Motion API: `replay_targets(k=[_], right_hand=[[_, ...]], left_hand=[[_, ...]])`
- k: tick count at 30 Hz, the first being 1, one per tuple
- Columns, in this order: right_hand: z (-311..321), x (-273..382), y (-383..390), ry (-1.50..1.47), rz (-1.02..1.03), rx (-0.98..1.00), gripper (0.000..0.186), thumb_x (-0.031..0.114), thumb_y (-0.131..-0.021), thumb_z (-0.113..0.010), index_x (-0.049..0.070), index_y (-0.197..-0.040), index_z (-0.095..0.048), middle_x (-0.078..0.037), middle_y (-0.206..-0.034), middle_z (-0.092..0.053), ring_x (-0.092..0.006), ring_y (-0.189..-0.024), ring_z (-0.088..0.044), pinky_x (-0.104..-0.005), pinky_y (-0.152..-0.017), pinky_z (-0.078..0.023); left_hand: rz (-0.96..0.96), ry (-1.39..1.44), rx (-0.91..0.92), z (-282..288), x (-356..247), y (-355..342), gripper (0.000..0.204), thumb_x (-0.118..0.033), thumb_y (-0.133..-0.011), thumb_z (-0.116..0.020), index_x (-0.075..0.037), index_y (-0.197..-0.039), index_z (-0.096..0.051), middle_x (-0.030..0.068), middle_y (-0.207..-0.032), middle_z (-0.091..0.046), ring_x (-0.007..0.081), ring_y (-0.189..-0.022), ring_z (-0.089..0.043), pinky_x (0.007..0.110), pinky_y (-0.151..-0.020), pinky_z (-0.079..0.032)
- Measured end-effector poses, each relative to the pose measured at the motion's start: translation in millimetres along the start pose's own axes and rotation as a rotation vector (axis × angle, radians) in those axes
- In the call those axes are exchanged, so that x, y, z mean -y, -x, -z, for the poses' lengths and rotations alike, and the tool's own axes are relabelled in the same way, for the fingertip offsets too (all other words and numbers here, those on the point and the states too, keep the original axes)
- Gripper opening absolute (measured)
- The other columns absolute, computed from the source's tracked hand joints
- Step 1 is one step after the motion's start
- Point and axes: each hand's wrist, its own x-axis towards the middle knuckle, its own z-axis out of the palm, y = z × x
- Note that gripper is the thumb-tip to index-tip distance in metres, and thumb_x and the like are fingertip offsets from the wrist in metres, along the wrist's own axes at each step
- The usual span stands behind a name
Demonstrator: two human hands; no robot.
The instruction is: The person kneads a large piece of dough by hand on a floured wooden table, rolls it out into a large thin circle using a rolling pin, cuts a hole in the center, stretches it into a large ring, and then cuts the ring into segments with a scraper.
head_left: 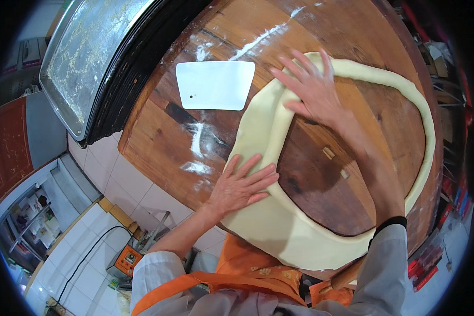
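A large sheet of pale dough [268, 231] lies on the wooden table, its inner edge rolled into a thick rope. From the sheet's far end the rope [417, 100] loops round the right side and comes back to the near edge. My left hand [242, 184] rests flat on the sheet, fingers spread, the tips reaching the rolled edge. Farther off, my right hand [313, 92] lies over the top of the roll, fingers apart and slightly blurred, with flour on them. Neither hand grips anything. Part of the roll is hidden under the right hand.
A white dough scraper [216, 87] lies on the wooden table [158, 131], left of the dough. Flour streaks [197, 139] mark the wood nearby. Stacked metal baking trays [84, 58] stand at the far left. An orange control box [127, 259] sits lower left, beyond the table edge.
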Motion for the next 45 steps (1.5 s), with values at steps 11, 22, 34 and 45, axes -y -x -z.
replay_targets(k=[11, 22, 34, 45], right_hand=[[-6.0, 3.2, -61.5, -0.098, -0.029, 0.328, 0.068, 0.056, -0.090, -0.032, 0.007, -0.047, -0.054, -0.014, -0.045, -0.050, -0.0321, -0.045, -0.051, -0.0413, -0.048, -0.041], [16.5, 27.6, 62.2, -0.190, -0.283, -0.229, 0.032, 0.028, -0.085, -0.053, 0.006, -0.109, -0.054, -0.012, -0.112, -0.055, -0.0301, -0.109, -0.047, -0.0439, -0.093, -0.033], [23.0, 236.4, 255.3, -0.108, -0.627, 0.233, 0.066, 0.038, -0.077, -0.060, 0.008, -0.132, -0.037, -0.015, -0.141, -0.028, -0.0280, -0.132, -0.023, -0.0540, -0.106, -0.015], [32.3, 385.7, 223.2, -0.473, -0.735, 0.131, 0.063, 0.037, -0.072, -0.066, 0.004, -0.122, -0.047, -0.025, -0.135, -0.027, -0.0460, -0.127, -0.019, -0.0571, -0.101, -0.020]], left_hand=[[0.101, -0.021, 0.072, 2.9, -9.7, 0.0, 0.053, -0.045, -0.083, -0.052, -0.028, -0.132, -0.040, -0.0084, -0.141, -0.032, 0.0202, -0.132, -0.026, 0.051, -0.106, -0.015], [0.110, -0.071, -0.020, -14.6, -16.1, 13.8, 0.050, -0.040, -0.084, -0.051, -0.029, -0.131, -0.041, -0.0057, -0.141, -0.032, 0.0218, -0.131, -0.027, 0.057, -0.104, -0.013], [0.077, -0.255, -0.105, -6.4, -31.6, 8.9, 0.047, -0.036, -0.086, -0.050, -0.026, -0.132, -0.040, -0.0025, -0.142, -0.032, 0.0248, -0.130, -0.028, 0.058, -0.105, -0.009], [-0.342, -0.105, -0.221, -68.0, -107.5, -24.1, 0.052, -0.039, -0.080, -0.055, -0.010, -0.123, -0.047, 0.0100, -0.132, -0.041, 0.0235, -0.126, -0.032, 0.047, -0.106, -0.018]])
